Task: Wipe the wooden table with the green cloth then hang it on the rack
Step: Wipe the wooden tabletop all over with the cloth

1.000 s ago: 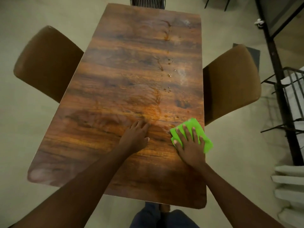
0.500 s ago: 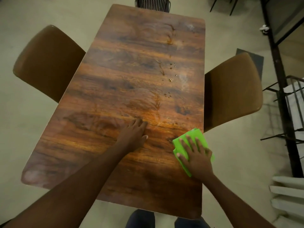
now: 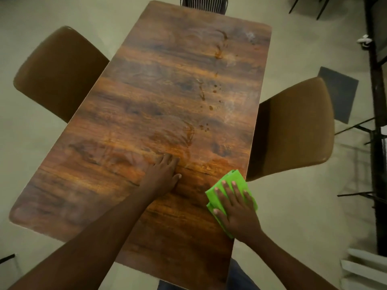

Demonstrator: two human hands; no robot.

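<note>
left chair (image 3: 60, 74), right chair (image 3: 293, 130), dark rack (image 3: 377, 105)

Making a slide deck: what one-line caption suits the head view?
Right hand presses a green cloth on the table near its right edge; left hand rests flat alongside.

— What colours is the wooden table (image 3: 146, 105) showing?
— Reddish-brown grain is running in dark and amber bands, with dark droplets (image 3: 210, 107) spotting toward the right edge.
— And the cloth (image 3: 237, 181)?
— It is glowing bright green; the chairs (image 3: 293, 126) are looking tan-brown.
</note>
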